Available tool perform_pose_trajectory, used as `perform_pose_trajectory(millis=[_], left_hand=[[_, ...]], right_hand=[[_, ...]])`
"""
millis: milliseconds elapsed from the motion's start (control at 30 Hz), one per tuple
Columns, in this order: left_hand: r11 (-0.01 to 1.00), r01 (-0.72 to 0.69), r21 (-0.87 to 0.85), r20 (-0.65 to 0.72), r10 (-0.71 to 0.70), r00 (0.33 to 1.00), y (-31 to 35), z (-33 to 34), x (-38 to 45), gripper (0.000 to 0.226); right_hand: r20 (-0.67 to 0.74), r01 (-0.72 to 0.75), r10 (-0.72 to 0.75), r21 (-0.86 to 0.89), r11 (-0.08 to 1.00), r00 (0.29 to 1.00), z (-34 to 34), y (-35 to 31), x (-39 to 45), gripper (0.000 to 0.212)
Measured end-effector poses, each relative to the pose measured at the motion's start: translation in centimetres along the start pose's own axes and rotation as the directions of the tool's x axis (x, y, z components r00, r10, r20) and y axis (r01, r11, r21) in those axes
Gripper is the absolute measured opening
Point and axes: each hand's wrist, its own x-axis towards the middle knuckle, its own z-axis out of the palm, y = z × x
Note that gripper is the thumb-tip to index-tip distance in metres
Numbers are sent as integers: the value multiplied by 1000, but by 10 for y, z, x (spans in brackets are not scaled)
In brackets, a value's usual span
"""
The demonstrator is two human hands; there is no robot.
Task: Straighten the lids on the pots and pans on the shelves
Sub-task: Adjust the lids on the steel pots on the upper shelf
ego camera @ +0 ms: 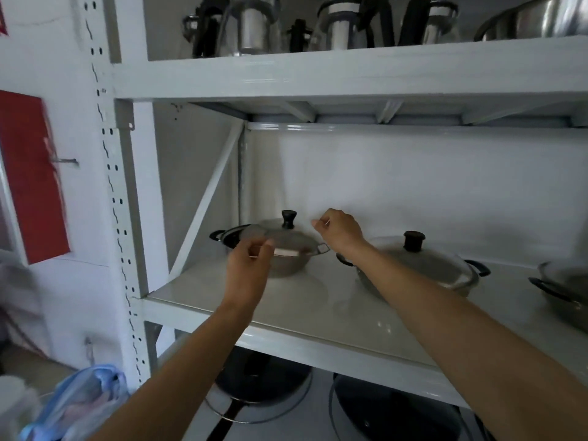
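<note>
A steel pot (286,265) stands at the left of the middle shelf (305,316). Its lid (280,232), with a black knob, sits skewed to the right, so the pot's dark inside shows at the back left. My left hand (249,268) reaches in from the front and pinches the lid's front-left rim. My right hand (340,230) hovers just right of the knob, above the pot's right handle, fingers curled and holding nothing. A second lidded pot (423,265) stands to the right, behind my right forearm.
A third pan (563,291) is cut off at the right edge. Dark lidded pans (264,377) sit on the shelf below. Kettles and jugs (251,23) line the shelf above. The white upright post (127,218) and a diagonal brace (206,198) bound the left side.
</note>
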Motion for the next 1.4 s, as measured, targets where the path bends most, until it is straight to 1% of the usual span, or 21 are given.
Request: perform_pose_trajectory(millis=[67,133,233,300,367,467,600,667,733,867,1133,1400], left_hand=[[1000,-3,-2,14,3,1000,-2,-15,3,23],[1000,-1,0,29,1,1000,-2,-30,5,23],[1000,-13,-17,46,14,999,-4,-48,7,15],[999,-26,-21,58,27,998,-7,-58,9,9],[999,-36,-9,66,36,997,-11,-67,12,10],[999,-47,26,76,45,996,-16,-80,18,14],[999,-43,32,86,40,995,-22,-91,25,16],[999,-37,30,91,34,995,-25,-94,29,17],[999,-34,28,97,31,995,-27,-97,32,18],[999,-24,24,105,22,994,-33,-101,35,19],[999,38,24,117,-41,992,-49,-115,40,15],[999,38,35,118,-42,992,-53,-122,40,14]], right_hand=[[6,-17,17,5,1000,1000,14,-7,13,41],[15,-42,42,-7,999,999,25,-14,25,47],[24,-70,71,-70,995,997,39,-24,45,56],[19,-78,80,-100,992,997,48,-28,59,58],[21,-85,88,-130,988,996,57,-31,71,58],[18,-96,102,-220,971,995,70,-34,85,55],[-54,-82,69,-307,948,996,86,-35,94,48],[-91,-57,30,-307,950,995,93,-36,95,36],[-113,-49,16,-297,954,993,99,-40,96,29],[-107,-40,11,-270,962,994,106,-50,99,28],[-63,-4,-12,-242,970,998,119,-76,104,26],[-44,-9,-1,-229,973,999,122,-80,100,21]])
